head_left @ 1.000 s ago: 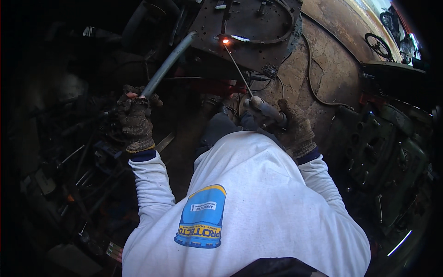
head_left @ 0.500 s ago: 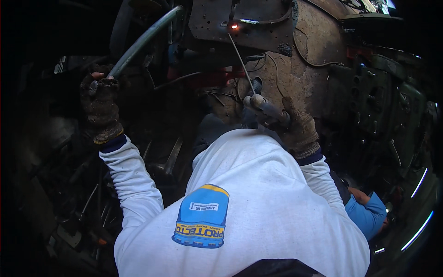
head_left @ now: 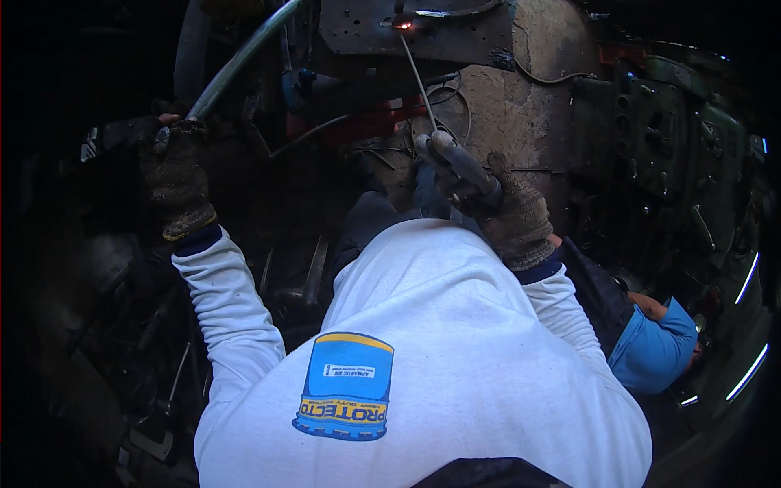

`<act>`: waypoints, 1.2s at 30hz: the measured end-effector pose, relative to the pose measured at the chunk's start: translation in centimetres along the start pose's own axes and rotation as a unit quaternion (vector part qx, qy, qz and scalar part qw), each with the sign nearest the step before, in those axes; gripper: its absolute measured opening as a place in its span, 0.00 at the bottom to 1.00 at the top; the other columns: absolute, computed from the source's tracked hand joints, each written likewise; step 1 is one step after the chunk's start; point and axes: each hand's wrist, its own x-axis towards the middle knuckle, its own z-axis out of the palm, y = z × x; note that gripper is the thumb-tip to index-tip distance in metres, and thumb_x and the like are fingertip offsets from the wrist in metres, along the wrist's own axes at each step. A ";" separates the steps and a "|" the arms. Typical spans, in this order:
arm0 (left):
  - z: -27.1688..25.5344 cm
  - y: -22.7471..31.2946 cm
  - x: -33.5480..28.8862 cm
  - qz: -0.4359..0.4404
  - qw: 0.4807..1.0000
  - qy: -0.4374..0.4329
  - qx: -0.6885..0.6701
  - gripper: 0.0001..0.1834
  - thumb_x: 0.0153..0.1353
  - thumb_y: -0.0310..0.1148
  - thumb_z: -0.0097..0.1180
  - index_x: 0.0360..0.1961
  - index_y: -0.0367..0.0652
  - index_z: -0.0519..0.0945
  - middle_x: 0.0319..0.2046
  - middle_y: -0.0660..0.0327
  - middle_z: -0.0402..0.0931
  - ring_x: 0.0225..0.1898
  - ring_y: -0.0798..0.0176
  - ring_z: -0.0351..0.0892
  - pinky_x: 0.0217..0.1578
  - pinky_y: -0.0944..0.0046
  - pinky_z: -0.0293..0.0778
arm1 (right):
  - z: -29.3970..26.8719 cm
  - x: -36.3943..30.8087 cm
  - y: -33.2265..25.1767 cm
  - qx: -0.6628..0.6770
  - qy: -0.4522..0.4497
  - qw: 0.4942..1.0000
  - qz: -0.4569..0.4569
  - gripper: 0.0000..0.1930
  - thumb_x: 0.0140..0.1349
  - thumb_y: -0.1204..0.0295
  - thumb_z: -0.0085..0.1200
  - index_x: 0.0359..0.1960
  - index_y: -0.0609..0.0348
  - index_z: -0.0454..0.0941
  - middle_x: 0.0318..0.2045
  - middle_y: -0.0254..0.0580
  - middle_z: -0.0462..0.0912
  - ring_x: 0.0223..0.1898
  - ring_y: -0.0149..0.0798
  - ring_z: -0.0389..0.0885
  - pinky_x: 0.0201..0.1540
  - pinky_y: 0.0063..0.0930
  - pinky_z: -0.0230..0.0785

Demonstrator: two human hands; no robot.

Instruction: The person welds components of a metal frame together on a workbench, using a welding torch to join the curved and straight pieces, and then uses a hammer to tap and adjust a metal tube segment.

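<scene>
My right hand [head_left: 519,215], in a brown knitted glove, is closed round a welding electrode holder [head_left: 460,163]. A thin welding rod [head_left: 418,81] is clamped in its jaws and points away from me. The rod's far end is close to a glowing orange spot [head_left: 403,26] on a dark metal plate [head_left: 366,37] with small holes. My left hand [head_left: 177,175], gloved the same way with a bare fingertip showing, is wrapped round the near end of a curved metal pipe [head_left: 244,61]. The pipe slopes up to the right beyond the top edge.
Green machinery [head_left: 651,138] stands at the right. Beside my right arm is another person in a blue shirt [head_left: 655,346]. A cable [head_left: 553,79] lies on the brown floor [head_left: 529,114]. A red part [head_left: 358,122] sits below the plate. Dark metal pieces fill the left.
The view has shifted, so the plate, pipe and glowing spot sit higher. The rod still points at the spot, and both hands keep their grips. The person in blue appears further right.
</scene>
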 end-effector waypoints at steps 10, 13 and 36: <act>-0.6 -0.7 1.2 0.144 0.967 -0.032 0.209 0.15 0.67 0.25 0.56 0.54 0.40 0.76 0.48 0.56 0.77 0.45 0.61 0.81 0.49 0.63 0.80 | -0.2 0.8 -1.4 -0.116 0.038 0.992 0.006 0.32 0.55 0.56 0.70 0.60 0.52 0.74 0.41 0.52 0.87 0.42 0.51 0.88 0.46 0.44 0.81; 0.3 -1.0 0.7 0.186 0.951 -0.053 0.240 0.15 0.66 0.24 0.57 0.54 0.41 0.77 0.48 0.56 0.77 0.46 0.61 0.81 0.49 0.64 0.80 | -0.1 0.9 -1.6 -0.117 0.034 0.992 0.032 0.32 0.55 0.57 0.70 0.59 0.52 0.75 0.42 0.53 0.86 0.42 0.51 0.88 0.45 0.43 0.81; 4.5 -1.5 -0.7 0.229 0.899 -0.060 0.369 0.15 0.65 0.24 0.58 0.53 0.39 0.76 0.43 0.58 0.80 0.40 0.66 0.81 0.44 0.67 0.79 | 0.9 1.3 0.0 -0.111 0.054 0.992 0.029 0.32 0.54 0.56 0.69 0.59 0.52 0.74 0.40 0.51 0.86 0.41 0.53 0.88 0.43 0.44 0.80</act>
